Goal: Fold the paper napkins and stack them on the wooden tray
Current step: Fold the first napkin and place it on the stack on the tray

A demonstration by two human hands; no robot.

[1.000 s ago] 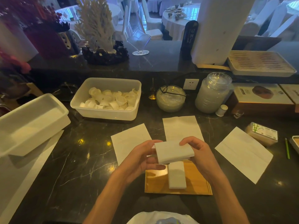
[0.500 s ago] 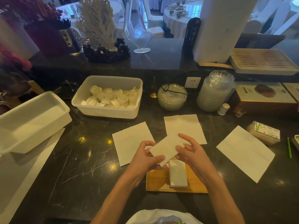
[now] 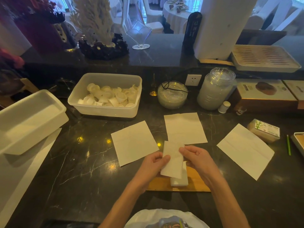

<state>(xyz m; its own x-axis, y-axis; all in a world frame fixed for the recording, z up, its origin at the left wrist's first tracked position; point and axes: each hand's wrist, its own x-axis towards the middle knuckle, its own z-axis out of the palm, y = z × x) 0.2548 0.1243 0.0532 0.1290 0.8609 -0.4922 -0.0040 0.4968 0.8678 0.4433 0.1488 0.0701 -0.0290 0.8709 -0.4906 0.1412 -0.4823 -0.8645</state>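
**Napkin turned to match the stack, placement next**

- Change: a second ago the folded napkin was held crosswise, long side running 9 to 3. Half a second ago it was on a diagonal. Now its long axis runs 12 to 6, the same way as the stack on the tray.
- Grip: both hands have it, held above the tray. Left hand pinches the 9 o'clock edge, thumb on top. Right hand has its fingers curled onto the 3 o'clock edge. Neither is spread open.
- Position: the napkin's near end overlaps the stack from above and its far end overhangs the tray's 12 o'clock edge. Can't tell whether it touches the stack yet.
- Read: folding looks finished on this one; the turn was alignment. It needs to come towards 6 and go down to sit square.
- Stack: can't tell how many layers.
- Remaining: three flat sheets on the worktop, at about 10, 12 and 2 from the tray, all unfolded. Task is well short of done.
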